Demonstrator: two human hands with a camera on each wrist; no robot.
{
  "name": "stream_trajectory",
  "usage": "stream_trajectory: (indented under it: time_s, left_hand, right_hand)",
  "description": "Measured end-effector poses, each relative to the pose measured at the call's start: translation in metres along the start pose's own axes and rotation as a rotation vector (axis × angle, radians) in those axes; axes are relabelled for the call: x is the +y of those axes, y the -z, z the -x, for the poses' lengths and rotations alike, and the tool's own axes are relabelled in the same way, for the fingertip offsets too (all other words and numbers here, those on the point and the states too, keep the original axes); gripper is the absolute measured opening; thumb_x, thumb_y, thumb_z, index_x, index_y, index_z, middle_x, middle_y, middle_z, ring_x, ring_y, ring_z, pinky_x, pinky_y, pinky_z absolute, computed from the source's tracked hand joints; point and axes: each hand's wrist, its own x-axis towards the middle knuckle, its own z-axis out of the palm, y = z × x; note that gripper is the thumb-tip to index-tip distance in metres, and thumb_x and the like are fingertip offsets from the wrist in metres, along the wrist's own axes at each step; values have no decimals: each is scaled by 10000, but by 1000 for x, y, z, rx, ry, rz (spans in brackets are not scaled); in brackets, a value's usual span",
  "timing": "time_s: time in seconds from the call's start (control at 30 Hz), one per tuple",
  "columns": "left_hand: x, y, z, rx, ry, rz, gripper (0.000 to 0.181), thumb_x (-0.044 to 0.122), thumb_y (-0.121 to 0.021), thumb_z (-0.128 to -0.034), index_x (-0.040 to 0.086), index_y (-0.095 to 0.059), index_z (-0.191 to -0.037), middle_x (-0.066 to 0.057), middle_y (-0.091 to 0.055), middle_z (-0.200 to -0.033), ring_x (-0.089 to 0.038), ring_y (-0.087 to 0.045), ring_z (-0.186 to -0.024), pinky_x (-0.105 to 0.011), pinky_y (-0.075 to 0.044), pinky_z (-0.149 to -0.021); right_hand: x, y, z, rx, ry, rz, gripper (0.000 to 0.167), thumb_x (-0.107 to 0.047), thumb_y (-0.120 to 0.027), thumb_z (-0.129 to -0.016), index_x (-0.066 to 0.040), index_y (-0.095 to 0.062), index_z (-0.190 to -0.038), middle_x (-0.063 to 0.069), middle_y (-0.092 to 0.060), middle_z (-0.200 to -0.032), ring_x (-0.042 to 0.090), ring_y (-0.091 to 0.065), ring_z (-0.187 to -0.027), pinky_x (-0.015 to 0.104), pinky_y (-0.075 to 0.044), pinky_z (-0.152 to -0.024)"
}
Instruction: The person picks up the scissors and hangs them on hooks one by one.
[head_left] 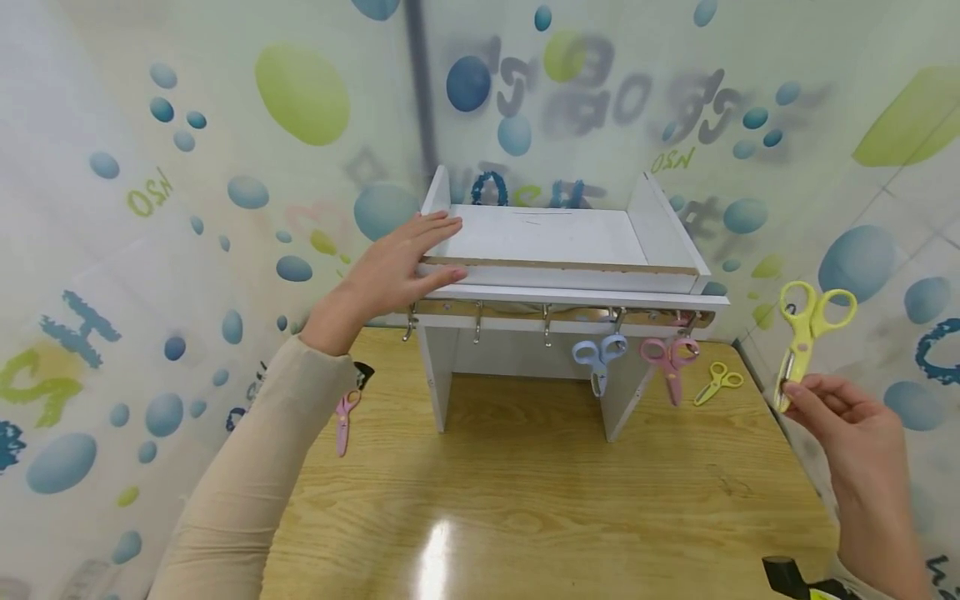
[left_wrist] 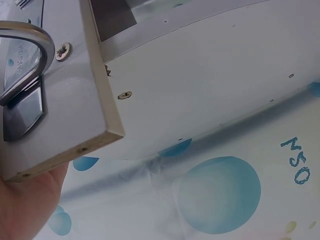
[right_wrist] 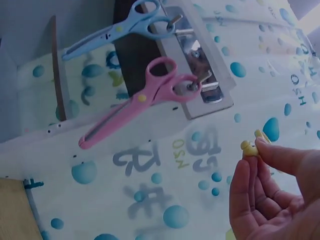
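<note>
While the left grip (head_left: pixel 396 260) lies spread on the shelf (head_left: pixel 547 237), the right grip (head_left: pixel 862 427) pinches yellow scissors (head_left: pixel 802 333) right of it; hanging seems the step, so next they need a bare hook (head_left: pixel 547 321)

The right hand (head_left: pixel 858 437) pinches yellow scissors (head_left: pixel 802 335) in its fingers (head_left: pixel 817 408); the left hand (head_left: pixel 401 262) rests on the white shelf (head_left: pixel 551 237).

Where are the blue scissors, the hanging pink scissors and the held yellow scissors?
Blue scissors (right_wrist: pixel 119 29): right wrist view, pivot.
Hanging pink scissors (right_wrist: pixel 142 98): right wrist view, pivot.
Held yellow scissors (head_left: pixel 802 340): head view, below the handles.
</note>
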Motion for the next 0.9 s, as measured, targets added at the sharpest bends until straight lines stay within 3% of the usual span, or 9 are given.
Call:
stream_trajectory:
  time_s: [0.2,0.3,0.53,0.73,0.9]
  left_hand:
    - [-2,0,0,-3,4,4,783,641,-481,-966,172,-326,-1574,-60,-290,-1648,-241,-200,-1555,-448,-150,-1282]
    - [-3,0,0,-2,4,4,812,685,-443,-957,171,-325,-1575,-64,-288,-1649,-250,-200,-1554,-458,-156,-1279]
    - [-1,0,0,-3,4,6,834,712,-427,-948,168,-329,-1573,-66,-288,-1649,-255,-204,-1553,-462,-162,-1277]
    - [-1,0,0,-2,8,6,813,689,-440,-957,171,-328,-1574,-62,-285,-1650,-257,-200,-1554,-458,-156,-1279]
    - [-2,-1,0,3,1,13,830,707,-427,-951,164,-332,-1572,-67,-289,-1648,-251,-200,-1554,-457,-153,-1280]
  right_hand:
    - [-6,-22,20,-111,151,21,172,106,-645,-896,-48,-721,-898,-39,-741,-781,47,-686,-657,132,-566,-620]
    - [-6,-32,27,-172,183,40,195,129,-624,-900,-44,-713,-909,-39,-734,-785,55,-678,-660,139,-565,-628]
    - [3,-55,37,-356,184,66,230,157,-587,-911,-43,-696,-934,-44,-711,-804,67,-661,-678,162,-556,-655]
    - [10,-82,47,-454,110,211,190,77,-640,-917,-109,-681,-910,-102,-705,-803,37,-641,-676,168,-542,-637]
    - [18,-103,53,-539,95,246,157,50,-666,-908,-106,-663,-891,-116,-696,-805,25,-635,-682,177,-542,-631]
